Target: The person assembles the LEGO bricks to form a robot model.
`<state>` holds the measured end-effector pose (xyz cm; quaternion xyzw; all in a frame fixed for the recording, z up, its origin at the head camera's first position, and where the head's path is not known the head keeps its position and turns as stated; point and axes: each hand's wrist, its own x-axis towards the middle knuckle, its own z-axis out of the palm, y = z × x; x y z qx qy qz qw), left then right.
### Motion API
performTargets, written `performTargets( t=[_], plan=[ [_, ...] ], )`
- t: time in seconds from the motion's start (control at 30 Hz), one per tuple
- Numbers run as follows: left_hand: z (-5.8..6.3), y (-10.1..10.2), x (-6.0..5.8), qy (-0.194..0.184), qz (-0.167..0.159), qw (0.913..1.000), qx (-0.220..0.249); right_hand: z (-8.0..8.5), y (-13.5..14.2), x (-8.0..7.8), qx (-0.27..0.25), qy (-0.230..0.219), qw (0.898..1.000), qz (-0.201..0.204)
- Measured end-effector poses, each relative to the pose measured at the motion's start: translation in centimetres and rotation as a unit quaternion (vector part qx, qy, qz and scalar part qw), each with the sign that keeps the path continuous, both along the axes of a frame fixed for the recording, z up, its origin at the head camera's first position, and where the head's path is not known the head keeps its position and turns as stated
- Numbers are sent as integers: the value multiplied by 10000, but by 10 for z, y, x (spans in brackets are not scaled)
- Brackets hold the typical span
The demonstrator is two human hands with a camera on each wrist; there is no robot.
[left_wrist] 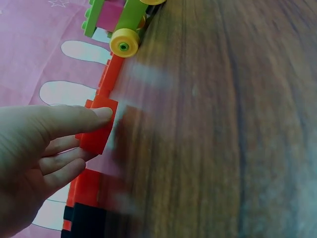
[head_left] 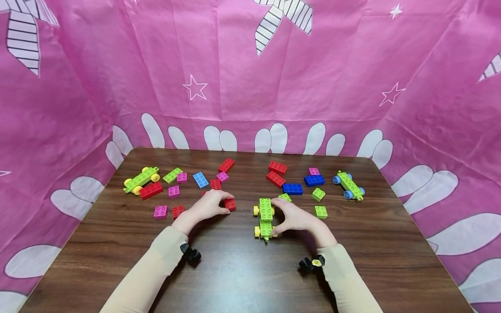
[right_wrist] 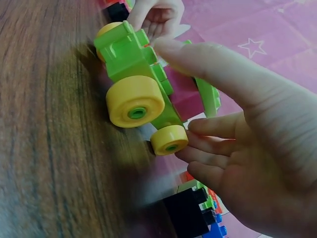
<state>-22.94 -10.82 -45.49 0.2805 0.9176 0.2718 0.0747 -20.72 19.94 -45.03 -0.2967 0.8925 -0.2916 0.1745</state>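
My left hand (head_left: 207, 205) pinches a red brick (head_left: 230, 204), left of the table's middle. In the left wrist view the thumb lies on the brick's near face and the fingers are behind it. To the right, my right hand (head_left: 296, 217) holds a green toy car (head_left: 265, 213) with yellow wheels by its right side. The right wrist view shows the thumb at the studs of its base and fingers by one wheel (right_wrist: 169, 140). A magenta brick (right_wrist: 183, 91) stands on that base beneath a raised green brick (right_wrist: 207, 96).
A green car base with yellow wheels (head_left: 141, 179) stands at the left, and one with blue wheels (head_left: 349, 186) at the right. Red, magenta and light blue bricks (head_left: 201, 180) lie around the left hand; dark blue (head_left: 292, 189), red and green bricks lie beyond the right.
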Motion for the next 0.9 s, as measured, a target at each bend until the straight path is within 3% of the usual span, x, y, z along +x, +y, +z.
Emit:
performTargets(
  t=[0.4, 0.6, 0.9],
  plan=[
    [17, 15, 1, 368, -36, 9991, 203, 0, 3, -2, -536, 263, 9978, -279],
    [25, 25, 2, 354, 4, 9986, 382, -2, 3, -4, -972, 105, 9938, -532],
    [33, 40, 4, 412, -101, 9961, 779, -6, 4, -9, -1461, -33, 9875, -597]
  ],
)
